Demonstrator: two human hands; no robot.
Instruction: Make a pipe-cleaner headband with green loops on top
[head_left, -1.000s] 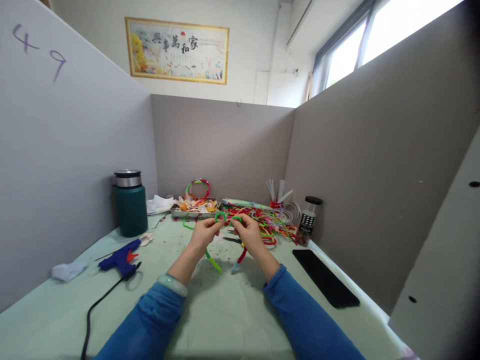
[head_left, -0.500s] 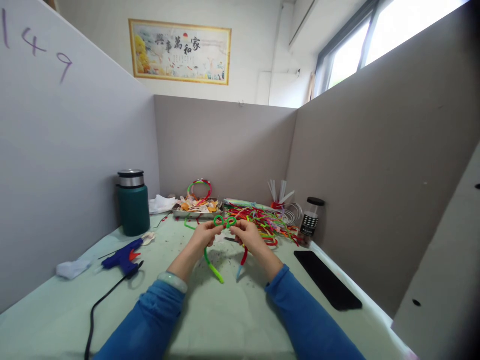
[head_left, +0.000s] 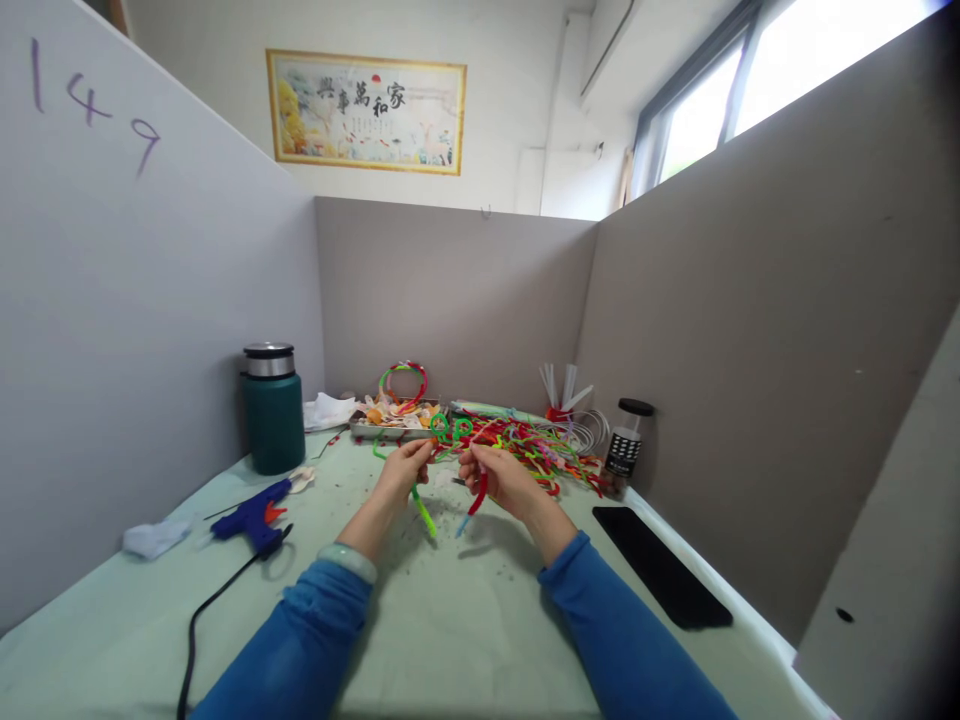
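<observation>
Both my hands are raised over the middle of the pale green table. My left hand pinches a green pipe cleaner whose top is curled into two small loops; its tail hangs down toward the table. My right hand is closed on the same twisted piece together with a red pipe cleaner ending in a light blue tip. Both sleeves are blue, and a pale bracelet sits on my left wrist.
A heap of coloured pipe cleaners lies behind my hands, beside a metal tray of craft bits. A green flask and a blue glue gun with its cord are at left. A black phone and a jar are at right.
The green loops have been drawn closer together and the hands have lifted slightly. The hanging green and red tails have swung nearer each other. The view has shifted a little.
</observation>
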